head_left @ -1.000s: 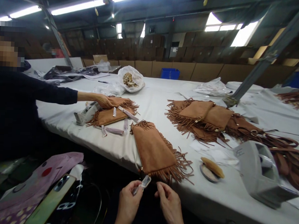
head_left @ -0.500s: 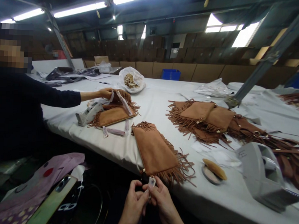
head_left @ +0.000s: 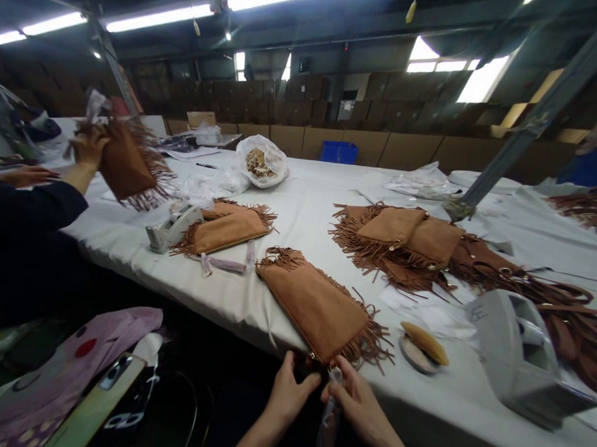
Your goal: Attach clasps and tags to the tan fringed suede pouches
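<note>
A brown fringed pouch (head_left: 317, 304) lies at the table's front edge, its zipper end toward me. Below that end, my right hand (head_left: 352, 396) is closed in a pinch on a strap wrapped in clear plastic (head_left: 329, 418), which hangs down from the pouch's corner. My left hand (head_left: 292, 393) is just beside the zipper end, thumb and forefinger apart; its other fingers are partly hidden. Behind lies a second fringed pouch (head_left: 233, 230) with a plastic-wrapped strap (head_left: 226, 265) in front of it.
Tape dispensers stand at left (head_left: 173, 229) and right (head_left: 526, 355). Stacked fringed pouches (head_left: 408, 232) lie at right, near a round tin (head_left: 419, 353). A co-worker's hand (head_left: 89, 147) lifts another pouch (head_left: 126, 161). A plastic bag (head_left: 262, 161) sits farther back. A phone (head_left: 96, 403) lies lower left.
My hands have moved apart; the right one now holds the wrapped strap hanging down. The near pouch has shifted slightly. The co-worker has lifted a pouch up and away to the left.
</note>
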`<control>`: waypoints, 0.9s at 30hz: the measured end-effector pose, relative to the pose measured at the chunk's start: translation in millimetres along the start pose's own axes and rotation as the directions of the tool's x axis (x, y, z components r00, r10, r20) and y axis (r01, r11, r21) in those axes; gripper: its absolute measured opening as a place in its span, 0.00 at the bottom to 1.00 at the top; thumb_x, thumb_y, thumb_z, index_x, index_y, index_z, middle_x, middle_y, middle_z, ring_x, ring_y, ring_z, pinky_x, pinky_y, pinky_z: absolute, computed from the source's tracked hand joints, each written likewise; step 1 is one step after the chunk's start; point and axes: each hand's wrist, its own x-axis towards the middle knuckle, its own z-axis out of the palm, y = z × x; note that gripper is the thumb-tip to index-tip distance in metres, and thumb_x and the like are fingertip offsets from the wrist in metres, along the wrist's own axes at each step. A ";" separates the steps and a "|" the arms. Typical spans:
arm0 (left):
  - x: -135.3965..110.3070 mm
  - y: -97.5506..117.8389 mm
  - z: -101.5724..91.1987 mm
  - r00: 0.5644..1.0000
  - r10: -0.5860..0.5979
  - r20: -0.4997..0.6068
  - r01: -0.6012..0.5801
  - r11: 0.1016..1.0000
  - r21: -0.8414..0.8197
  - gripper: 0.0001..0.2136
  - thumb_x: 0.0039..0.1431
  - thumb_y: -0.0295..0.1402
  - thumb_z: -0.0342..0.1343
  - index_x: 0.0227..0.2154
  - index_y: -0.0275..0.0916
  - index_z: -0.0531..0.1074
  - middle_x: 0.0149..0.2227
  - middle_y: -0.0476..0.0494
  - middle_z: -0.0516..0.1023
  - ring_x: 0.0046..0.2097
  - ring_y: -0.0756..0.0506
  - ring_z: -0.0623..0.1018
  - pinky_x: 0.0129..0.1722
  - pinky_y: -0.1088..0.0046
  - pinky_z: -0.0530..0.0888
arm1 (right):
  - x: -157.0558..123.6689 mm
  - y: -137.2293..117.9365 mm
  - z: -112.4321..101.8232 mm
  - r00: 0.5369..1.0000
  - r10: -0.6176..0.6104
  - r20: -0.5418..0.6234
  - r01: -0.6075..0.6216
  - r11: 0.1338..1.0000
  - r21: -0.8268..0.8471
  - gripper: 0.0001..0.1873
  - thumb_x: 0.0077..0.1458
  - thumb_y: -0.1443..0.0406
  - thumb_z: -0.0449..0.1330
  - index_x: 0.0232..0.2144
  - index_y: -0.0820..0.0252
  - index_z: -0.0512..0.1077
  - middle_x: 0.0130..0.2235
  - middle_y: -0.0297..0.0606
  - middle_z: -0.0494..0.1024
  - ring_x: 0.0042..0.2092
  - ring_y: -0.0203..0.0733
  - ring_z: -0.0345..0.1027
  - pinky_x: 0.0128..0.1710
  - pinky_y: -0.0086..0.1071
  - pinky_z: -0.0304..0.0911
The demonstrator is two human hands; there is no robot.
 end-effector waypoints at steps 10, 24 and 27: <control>-19.5 13.1 -3.0 0.977 0.141 0.162 -0.181 0.945 0.274 0.16 0.63 0.44 0.47 0.28 0.38 0.71 0.25 0.50 0.75 0.29 0.48 0.72 0.29 0.76 0.66 | -11.7 6.5 -32.8 0.901 -0.255 -0.351 -0.044 0.751 -0.659 0.21 0.53 0.57 0.55 0.47 0.55 0.73 0.29 0.40 0.81 0.31 0.52 0.76 0.32 0.38 0.67; -7.0 83.2 -14.4 0.703 0.565 0.433 -0.709 0.501 0.497 0.11 0.59 0.39 0.55 0.42 0.40 0.71 0.40 0.41 0.78 0.43 0.42 0.76 0.42 0.67 0.73 | -16.2 -9.6 3.8 0.697 -0.704 -0.136 0.535 0.637 -0.554 0.12 0.61 0.67 0.51 0.40 0.56 0.74 0.39 0.42 0.79 0.41 0.42 0.75 0.42 0.32 0.70; 8.8 88.3 -4.1 0.585 0.539 0.606 -0.811 0.397 0.429 0.18 0.60 0.32 0.52 0.54 0.44 0.64 0.50 0.41 0.75 0.55 0.40 0.70 0.54 0.59 0.67 | -25.0 -11.7 -5.8 0.703 -0.645 -0.301 0.464 0.736 -0.493 0.10 0.60 0.63 0.54 0.36 0.56 0.75 0.36 0.41 0.79 0.38 0.42 0.74 0.39 0.30 0.70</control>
